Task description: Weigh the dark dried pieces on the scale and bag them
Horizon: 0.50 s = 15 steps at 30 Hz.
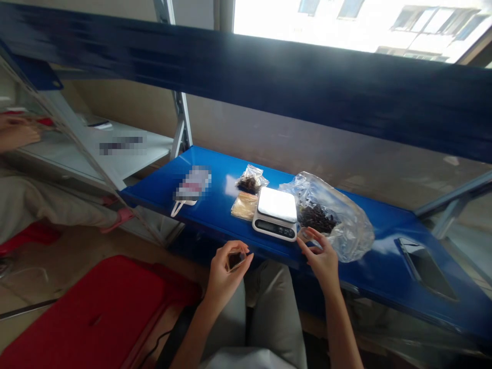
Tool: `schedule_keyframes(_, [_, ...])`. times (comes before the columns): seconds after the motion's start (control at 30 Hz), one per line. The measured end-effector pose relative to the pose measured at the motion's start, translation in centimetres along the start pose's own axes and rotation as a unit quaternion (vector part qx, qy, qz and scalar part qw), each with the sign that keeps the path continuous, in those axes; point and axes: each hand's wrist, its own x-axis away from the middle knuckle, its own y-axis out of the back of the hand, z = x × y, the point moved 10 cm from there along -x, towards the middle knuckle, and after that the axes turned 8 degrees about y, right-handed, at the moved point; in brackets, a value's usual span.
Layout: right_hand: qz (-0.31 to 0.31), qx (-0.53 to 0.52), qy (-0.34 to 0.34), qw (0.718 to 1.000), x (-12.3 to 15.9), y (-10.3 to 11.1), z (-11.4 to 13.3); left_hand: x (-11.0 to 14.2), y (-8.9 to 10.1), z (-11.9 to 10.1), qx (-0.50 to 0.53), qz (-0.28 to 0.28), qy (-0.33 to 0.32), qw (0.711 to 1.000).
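My left hand [226,264] is closed around a small transparent bag [236,259] with dark pieces inside, held in front of the shelf edge. Beside the right front corner of the white digital scale [275,212], my right hand [321,253] has its thumb and fingers around a small transparent object [305,234], perhaps a little cup; its kind is hard to make out. A large transparent plastic bag [355,230] lies open just beyond that hand, with dark dried pieces [317,216] in it. Nothing rests on the scale's bright pan.
Left of the scale lie a stack of small yellowish zip bags [244,206] and a filled zip bag [251,180]. A blurred-out packet with a white strap [179,207] is farther left. A phone [426,269] lies right. A red stool [100,307] and another person's hand [19,132] are at left.
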Motion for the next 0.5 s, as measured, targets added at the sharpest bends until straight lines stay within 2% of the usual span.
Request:
schedule_keyframes(0.1, [-0.025, -0.012, 0.015, 1.0, 0.2, 0.4, 0.8, 0.3, 0.3, -0.3, -0.006, -0.01, -0.016, 1.0])
schedule_keyframes(0.17, [-0.079, -0.025, 0.047, 0.996, 0.8, 1.2, 1.9, 0.5, 0.5, -0.5, -0.001, -0.014, -0.025, 1.0])
schedule_keyframes(0.23, [-0.147, -0.013, 0.093, 0.985, 1.9, 2.1, 3.7, 0.7, 0.5, -0.9, 0.009, -0.016, -0.036, 0.999])
schedule_keyframes(0.3, [-0.172, 0.009, 0.153, 0.973, 3.3, 2.2, 6.3, 0.9, 0.2, -1.3, 0.011, -0.013, -0.048, 0.999])
schedule_keyframes(0.37, [-0.104, 0.006, 0.229, 0.968, 4.6, 0.5, 9.7, 1.1, -0.3, -1.5, 0.001, -0.005, -0.052, 0.999])
schedule_keyframes(0.43, [-0.015, 0.03, 0.316, 0.948, 6.4, -1.6, 13.4, 1.3, -0.9, -1.6, -0.016, 0.003, -0.055, 0.998])
schedule_keyframes(0.5, [0.091, 0.057, 0.361, 0.926, 8.0, -4.0, 15.8, 1.6, -1.4, -1.7, -0.042, 0.013, -0.069, 0.997])
